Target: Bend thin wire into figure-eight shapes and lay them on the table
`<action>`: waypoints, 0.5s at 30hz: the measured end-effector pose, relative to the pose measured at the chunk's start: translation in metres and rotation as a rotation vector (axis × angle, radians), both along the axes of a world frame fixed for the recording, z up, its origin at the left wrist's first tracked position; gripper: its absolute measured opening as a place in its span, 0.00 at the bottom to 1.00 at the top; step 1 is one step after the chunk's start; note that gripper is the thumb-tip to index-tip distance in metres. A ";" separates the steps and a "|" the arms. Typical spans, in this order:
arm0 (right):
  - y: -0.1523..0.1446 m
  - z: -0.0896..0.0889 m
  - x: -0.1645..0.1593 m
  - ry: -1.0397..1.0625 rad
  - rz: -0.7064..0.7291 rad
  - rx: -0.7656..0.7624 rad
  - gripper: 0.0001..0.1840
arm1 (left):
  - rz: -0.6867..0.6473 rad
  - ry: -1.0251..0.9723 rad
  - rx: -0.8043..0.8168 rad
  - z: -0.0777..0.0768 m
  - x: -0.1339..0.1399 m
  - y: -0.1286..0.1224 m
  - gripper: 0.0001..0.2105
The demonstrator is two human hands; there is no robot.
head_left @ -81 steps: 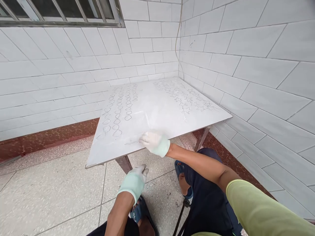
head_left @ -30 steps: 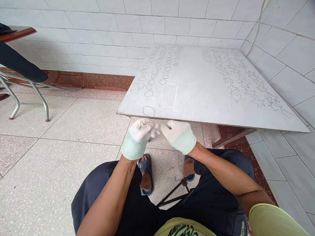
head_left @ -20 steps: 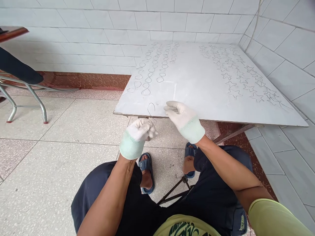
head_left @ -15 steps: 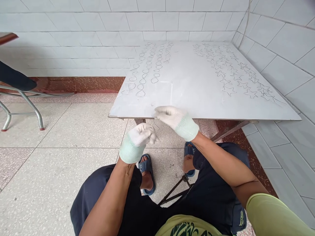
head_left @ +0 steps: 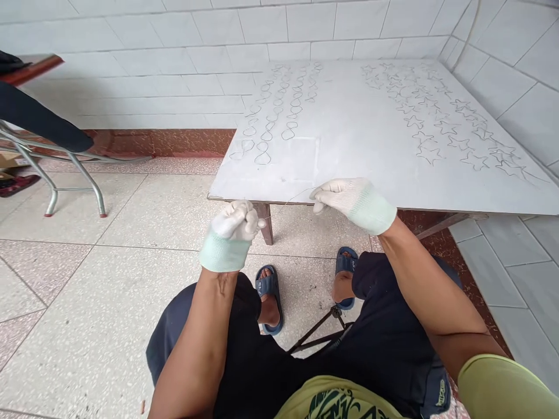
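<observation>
A thin wire (head_left: 288,201) stretches between my two gloved hands at the near edge of the white table (head_left: 358,139). My left hand (head_left: 238,221), in a white glove with a pale green cuff, is closed round one end of it, off the table's front left. With thumb and fingers together, my right hand (head_left: 340,195) pinches the other end just over the table edge. Bent wire loops shaped like figure eights (head_left: 262,154) lie in rows on the table's left side. Several wire stars (head_left: 430,154) cover the right side.
Tiled walls (head_left: 305,23) border the table behind and at the right. A metal-legged stool (head_left: 74,174) with a person's dark-clad leg (head_left: 43,119) is at the left. Below the table are my sandalled feet (head_left: 268,297) and a dark metal stand (head_left: 318,331).
My hands have drawn apart, the left going left and the right going right, and the wire now spans the gap between them. The camera view has shifted a little left.
</observation>
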State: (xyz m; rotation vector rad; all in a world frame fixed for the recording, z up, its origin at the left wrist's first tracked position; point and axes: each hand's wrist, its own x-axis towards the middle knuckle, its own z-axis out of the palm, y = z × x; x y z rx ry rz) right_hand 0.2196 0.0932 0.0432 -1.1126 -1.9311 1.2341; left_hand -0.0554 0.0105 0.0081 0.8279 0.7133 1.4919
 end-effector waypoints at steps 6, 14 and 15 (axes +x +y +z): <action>-0.010 0.020 0.006 -0.015 -0.260 0.213 0.19 | -0.193 0.240 -0.036 -0.010 0.012 0.000 0.23; -0.027 0.006 -0.028 -0.117 0.212 0.145 0.13 | -0.276 0.409 -0.136 -0.013 0.035 -0.010 0.25; -0.026 0.003 -0.029 -0.107 0.244 0.138 0.12 | -0.314 0.433 -0.138 -0.013 0.037 -0.011 0.25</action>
